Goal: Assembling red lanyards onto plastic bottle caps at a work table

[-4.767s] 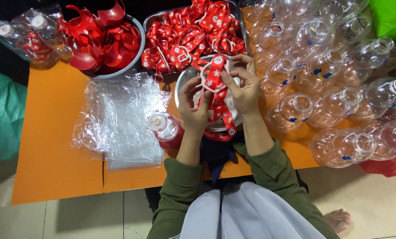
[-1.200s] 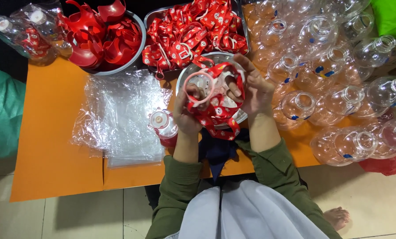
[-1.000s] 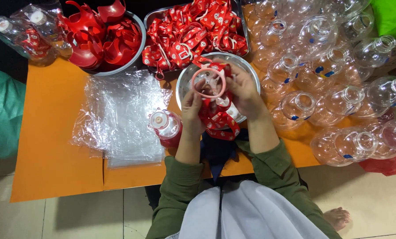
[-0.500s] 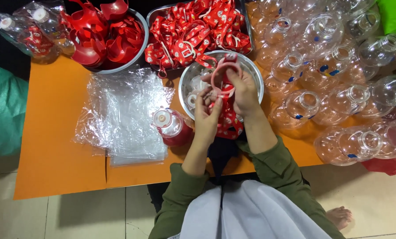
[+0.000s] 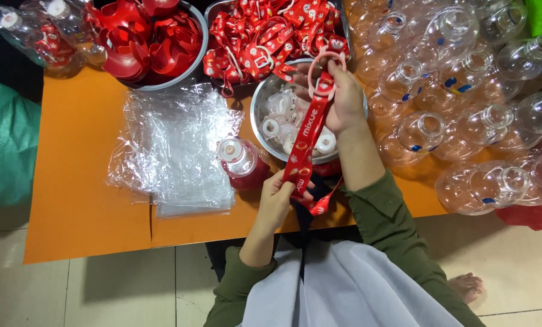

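A red strap with white print and a pale plastic ring at its top is stretched taut between my hands. My right hand grips its upper end over a round metal bowl that holds several white plastic rings. My left hand pinches the strap's lower end near the front edge of the orange table. A clear bottle with a red base stands just left of the strap.
A stack of clear plastic bags lies on the left. Behind are a bowl of red plastic parts and a tray of red straps. Several clear empty bottles are piled on the right. A green bag sits far left.
The strap was bunched up between both hands over the bowl. My left hand has drawn down toward me, so the strap now hangs pulled out straight from my right hand.
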